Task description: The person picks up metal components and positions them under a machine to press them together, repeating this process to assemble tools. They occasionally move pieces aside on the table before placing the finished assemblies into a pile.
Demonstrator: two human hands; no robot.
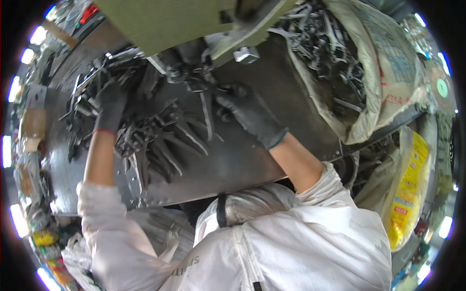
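My left hand (112, 104), in a dark grey glove with a red cuff edge, reaches into a heap of dark metal parts (82, 104) on the left of the metal table. Its fingers blend into the heap, so their grip is hidden. My right hand (250, 116), gloved with a green cuff edge, has its fingers bent together beside the metal tooling (187, 75) under a machine. What the fingertips pinch is too dark to make out. A slim metal part (208, 116) hangs down just left of them. More long-legged metal parts (165, 140) lie between my hands.
The green machine body (170, 24) overhangs the metal table (233, 165). A shiny metal block (246, 55) sits beneath its right edge. At the right, an open woven sack (388, 58) holds many metal parts; a yellow-and-white sack (407, 189) stands below the table edge.
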